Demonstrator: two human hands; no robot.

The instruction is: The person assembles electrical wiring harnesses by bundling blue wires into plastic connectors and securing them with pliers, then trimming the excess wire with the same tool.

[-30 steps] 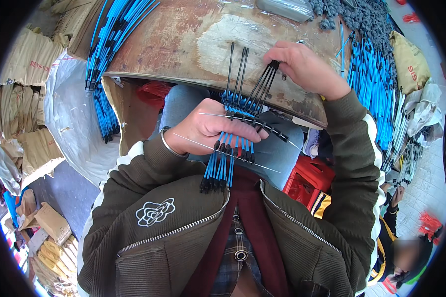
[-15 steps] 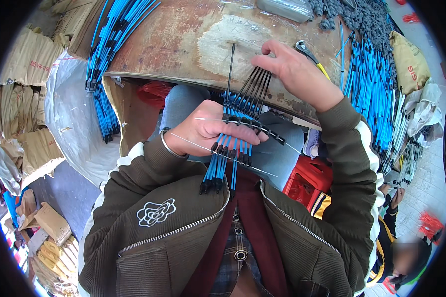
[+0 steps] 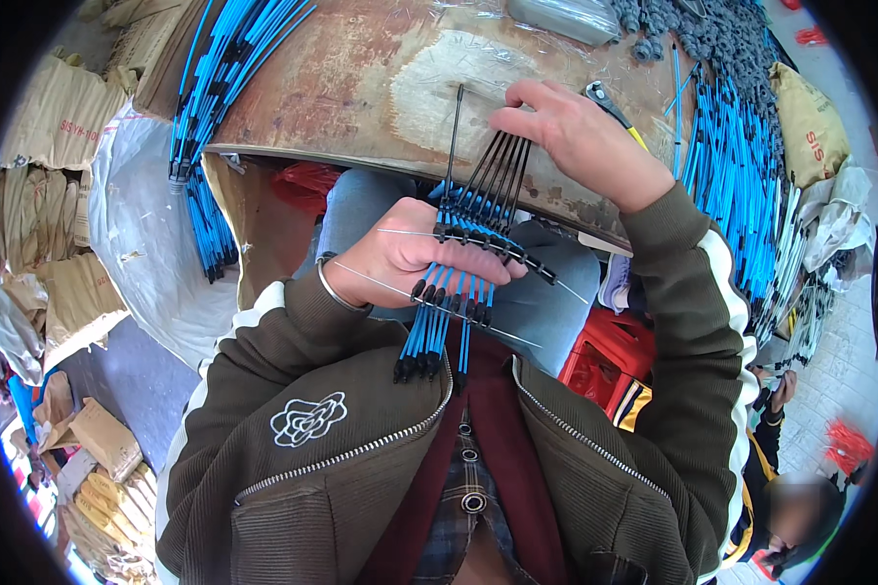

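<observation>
The rusty desk [image 3: 361, 88] fills the far side, its near edge curving just above the lap. Loose blue rods [image 3: 215, 88] hang over its left edge; more crowd its right. The left hand [image 3: 400, 258] has its fingers clamped on a fan of blue rods [image 3: 444, 312] near the chest. The right hand [image 3: 580, 141] pinches their black tips [image 3: 493, 180] at the desk's edge.
</observation>
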